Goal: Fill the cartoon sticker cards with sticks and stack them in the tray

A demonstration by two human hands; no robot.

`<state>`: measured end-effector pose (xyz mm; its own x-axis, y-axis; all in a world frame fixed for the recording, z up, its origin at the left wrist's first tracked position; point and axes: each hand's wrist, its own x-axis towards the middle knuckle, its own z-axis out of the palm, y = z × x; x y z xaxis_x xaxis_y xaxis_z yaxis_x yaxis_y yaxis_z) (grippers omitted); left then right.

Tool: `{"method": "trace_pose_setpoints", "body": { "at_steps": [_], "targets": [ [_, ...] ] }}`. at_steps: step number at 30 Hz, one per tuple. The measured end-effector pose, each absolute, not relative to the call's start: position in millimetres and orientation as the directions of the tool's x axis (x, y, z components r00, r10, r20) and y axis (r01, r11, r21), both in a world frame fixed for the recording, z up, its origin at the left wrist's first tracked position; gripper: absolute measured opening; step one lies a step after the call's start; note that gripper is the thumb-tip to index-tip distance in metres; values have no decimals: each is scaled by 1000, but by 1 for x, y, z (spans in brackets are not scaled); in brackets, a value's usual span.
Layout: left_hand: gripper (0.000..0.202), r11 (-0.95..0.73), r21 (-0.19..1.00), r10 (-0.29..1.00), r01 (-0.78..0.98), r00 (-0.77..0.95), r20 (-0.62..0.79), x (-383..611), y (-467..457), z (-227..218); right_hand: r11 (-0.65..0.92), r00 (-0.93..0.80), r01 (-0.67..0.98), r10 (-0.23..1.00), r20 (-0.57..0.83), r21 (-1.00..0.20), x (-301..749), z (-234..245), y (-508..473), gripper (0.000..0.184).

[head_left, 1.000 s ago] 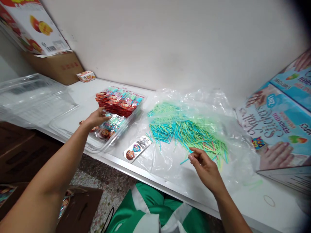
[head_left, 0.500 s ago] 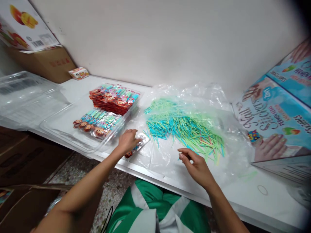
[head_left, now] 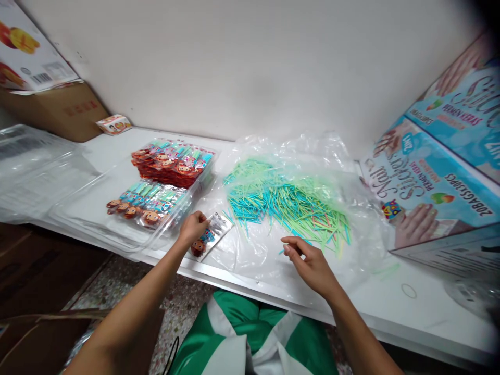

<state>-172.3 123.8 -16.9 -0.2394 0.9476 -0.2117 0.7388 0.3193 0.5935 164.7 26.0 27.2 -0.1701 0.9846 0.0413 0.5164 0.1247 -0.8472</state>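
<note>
My left hand point(head_left: 193, 227) is closed on a small flat packet point(head_left: 207, 239) with a cartoon face, lying on the white table point(head_left: 390, 307) just right of a clear plastic tray point(head_left: 97, 219). The tray holds rows and a stack of the same packets point(head_left: 172, 161). My right hand point(head_left: 308, 260) hovers at the near edge of a heap of thin blue and green sticks point(head_left: 289, 205) spread on a clear plastic sheet point(head_left: 312, 151). Its thumb and forefinger are pinched together, with a blue stick at the fingertips.
Large blue printed cartons point(head_left: 437, 182) stand at the right. More clear trays point(head_left: 35, 166) lie at the left, with a brown carton point(head_left: 58, 112) and a small box point(head_left: 114, 124) by the wall. A rubber band point(head_left: 409, 290) lies near the table's front edge.
My left hand left the tray and came right to the loose packet, closing on it. My right hand drew slightly back toward me from the sticks. The view shifted left.
</note>
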Motion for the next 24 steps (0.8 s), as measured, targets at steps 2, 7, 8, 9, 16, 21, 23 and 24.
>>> {"method": "trace_pose_setpoints", "body": {
  "at_steps": [2, 7, 8, 9, 16, 21, 23, 24],
  "targets": [
    [18, 269, 647, 958, 714, -269, -102, -171, 120, -11, 114, -155, 513, 987, 39, -851, 166, 27, 27, 27],
    [45, 143, 982, 963, 126, -247, -108, -128, 94, 18, 30, -58, 377, 998, 9, -926, 143, 20, 31, 34],
    [50, 149, 989, 972, 7, -183, -145, -112, 87, 23, 0, -66, 304, 998, -22, -953, 135, 17, 32, 40],
    [51, 163, 983, 979, -82, -106, -171, -96, 80, 27, -33, -102, 225, 993, -57, -974, 127, 14, 33, 43],
    [24, 410, 878, 875, -249, 378, -301, -35, 62, 18, -135, -285, 80, 946, -152, -988, 123, -2, 32, 25],
    [23, 470, 852, 850, -230, 379, -367, -23, 68, -6, -161, -309, 166, 928, -206, -973, 141, -4, 28, 28],
    [24, 477, 845, 861, -240, 319, -396, -18, 69, -14, -143, -325, 244, 919, -220, -959, 152, -7, 31, 30],
    [24, 483, 842, 864, -241, 291, -412, -17, 69, -17, -121, -326, 304, 919, -223, -945, 160, -9, 33, 31]
  ]
}}
